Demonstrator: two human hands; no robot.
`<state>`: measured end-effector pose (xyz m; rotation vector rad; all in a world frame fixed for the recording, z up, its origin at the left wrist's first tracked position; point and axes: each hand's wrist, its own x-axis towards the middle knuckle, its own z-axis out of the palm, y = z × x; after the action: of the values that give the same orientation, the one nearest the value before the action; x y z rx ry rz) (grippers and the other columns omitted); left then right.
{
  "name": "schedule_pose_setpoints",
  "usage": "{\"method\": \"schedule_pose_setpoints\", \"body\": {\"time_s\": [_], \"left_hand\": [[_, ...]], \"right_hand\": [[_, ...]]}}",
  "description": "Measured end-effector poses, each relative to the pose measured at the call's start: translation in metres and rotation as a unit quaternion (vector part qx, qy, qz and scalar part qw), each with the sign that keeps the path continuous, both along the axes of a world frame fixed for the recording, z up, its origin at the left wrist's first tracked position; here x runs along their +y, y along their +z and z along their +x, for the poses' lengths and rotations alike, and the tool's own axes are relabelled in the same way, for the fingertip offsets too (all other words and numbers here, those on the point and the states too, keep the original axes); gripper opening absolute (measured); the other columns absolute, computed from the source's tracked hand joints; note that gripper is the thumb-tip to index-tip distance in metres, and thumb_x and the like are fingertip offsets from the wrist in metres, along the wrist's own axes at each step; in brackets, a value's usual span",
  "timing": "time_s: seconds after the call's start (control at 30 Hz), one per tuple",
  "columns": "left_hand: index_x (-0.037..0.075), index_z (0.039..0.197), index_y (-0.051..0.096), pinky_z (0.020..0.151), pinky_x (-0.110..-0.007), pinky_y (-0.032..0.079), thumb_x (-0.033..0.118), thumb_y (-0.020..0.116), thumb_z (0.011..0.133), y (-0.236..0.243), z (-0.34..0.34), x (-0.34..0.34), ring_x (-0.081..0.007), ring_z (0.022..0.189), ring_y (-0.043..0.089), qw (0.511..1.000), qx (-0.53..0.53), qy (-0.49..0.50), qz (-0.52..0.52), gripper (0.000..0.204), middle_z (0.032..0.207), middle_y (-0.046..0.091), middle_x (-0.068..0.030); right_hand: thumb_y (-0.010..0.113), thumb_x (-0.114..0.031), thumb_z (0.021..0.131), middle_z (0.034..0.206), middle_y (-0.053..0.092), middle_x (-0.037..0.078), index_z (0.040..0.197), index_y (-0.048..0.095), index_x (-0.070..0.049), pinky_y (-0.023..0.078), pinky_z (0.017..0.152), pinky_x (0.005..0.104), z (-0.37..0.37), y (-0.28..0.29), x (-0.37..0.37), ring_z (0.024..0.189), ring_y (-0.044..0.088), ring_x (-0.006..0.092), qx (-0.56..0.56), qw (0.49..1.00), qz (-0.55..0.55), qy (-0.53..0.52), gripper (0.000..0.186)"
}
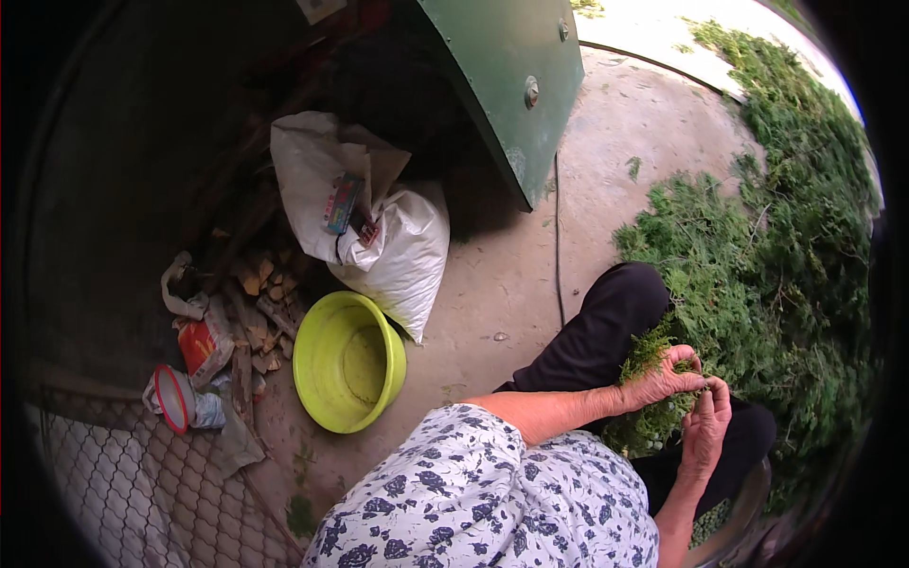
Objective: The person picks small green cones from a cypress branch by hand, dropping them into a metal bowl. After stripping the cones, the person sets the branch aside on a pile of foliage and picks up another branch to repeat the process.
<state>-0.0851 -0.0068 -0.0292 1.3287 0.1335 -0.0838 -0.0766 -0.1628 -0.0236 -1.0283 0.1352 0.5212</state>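
Note:
My left hand [663, 383] is closed around a leafy green conifer sprig [646, 350] above my dark-trousered legs. Just right of it, my right hand [703, 431] is raised with thumb and fingers pinched at the sprig's tip, touching or nearly touching my left fingers; what exactly it grips is too small to make out. Beneath my hands, small pale green bits [708, 521] lie in a container that is mostly hidden by my arm and leg. A big spread of cut conifer branches [795, 265] lies to my right.
A yellow-green plastic basin [348, 364] sits left on the concrete, beside white sacks [388, 256], split firewood [265, 312] and a red-rimmed round object [172, 398]. A green metal cabinet [502, 85] stands ahead, with a cable [559, 237] beside it. Wire mesh [123, 464] is at lower left.

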Motion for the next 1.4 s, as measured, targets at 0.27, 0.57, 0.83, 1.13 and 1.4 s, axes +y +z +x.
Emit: {"method": "schedule_pose_setpoints", "body": {"time_s": [0.27, 0.57, 0.83, 1.13, 1.4], "left_hand": [[0.003, 0.082, 0.058, 0.064, -0.028, 0.042, 0.027, 0.071, 0.072, 0.004, 0.002, 0.005, -0.0111, 0.070, 0.051, 0.997, -0.033, -0.022, 0.070, 0.029, 0.071, 0.055, -0.0044], [0.000, 0.076, 0.062, 0.051, -0.032, 0.041, 0.024, 0.066, 0.068, -0.005, -0.001, -0.001, -0.0141, 0.052, 0.052, 0.982, -0.066, -0.050, 0.170, 0.025, 0.056, 0.054, -0.0107], [0.001, 0.064, 0.056, 0.049, -0.036, 0.041, 0.024, 0.063, 0.064, -0.015, 0.000, -0.002, -0.0270, 0.050, 0.054, 0.949, -0.147, -0.064, 0.270, 0.025, 0.052, 0.052, -0.0137], [-0.001, 0.079, 0.064, 0.061, -0.025, 0.046, 0.016, 0.063, 0.077, 0.011, -0.002, 0.005, -0.0080, 0.065, 0.059, 0.997, 0.005, -0.076, -0.022, 0.017, 0.067, 0.066, -0.0055], [0.000, 0.093, 0.058, 0.060, -0.023, 0.044, 0.019, 0.068, 0.076, -0.005, 0.001, 0.002, -0.0051, 0.068, 0.050, 0.987, 0.028, -0.083, -0.135, 0.028, 0.073, 0.055, -0.0003]], "right_hand": [[0.060, -0.011, 0.086, 0.072, 0.049, -0.006, 0.100, 0.051, -0.008, 0.036, 0.045, 0.0119, 0.002, -0.008, -0.002, 0.051, 0.041, 0.0001, 0.025, 0.997, -0.055, -0.041, 0.017], [0.057, -0.007, 0.087, 0.076, 0.053, -0.005, 0.097, 0.055, -0.007, 0.040, 0.050, 0.0131, 0.001, -0.007, 0.003, 0.059, 0.049, 0.0012, -0.023, 0.997, -0.048, -0.058, 0.010], [0.059, -0.013, 0.086, 0.069, 0.054, -0.003, 0.092, 0.056, -0.005, 0.033, 0.039, 0.0132, 0.002, -0.021, -0.007, 0.051, 0.047, 0.0013, -0.018, 0.996, -0.082, -0.026, 0.010], [0.054, -0.023, 0.089, 0.072, 0.056, 0.000, 0.087, 0.054, -0.004, 0.035, 0.035, 0.0152, 0.004, -0.014, 0.000, 0.053, 0.049, 0.0051, 0.088, 0.993, 0.029, -0.070, 0.019], [0.056, -0.016, 0.088, 0.081, 0.058, 0.000, 0.096, 0.056, -0.003, 0.037, 0.040, 0.0154, -0.002, 0.000, 0.018, 0.059, 0.052, 0.0043, 0.060, 0.996, -0.043, -0.057, 0.015]]}}
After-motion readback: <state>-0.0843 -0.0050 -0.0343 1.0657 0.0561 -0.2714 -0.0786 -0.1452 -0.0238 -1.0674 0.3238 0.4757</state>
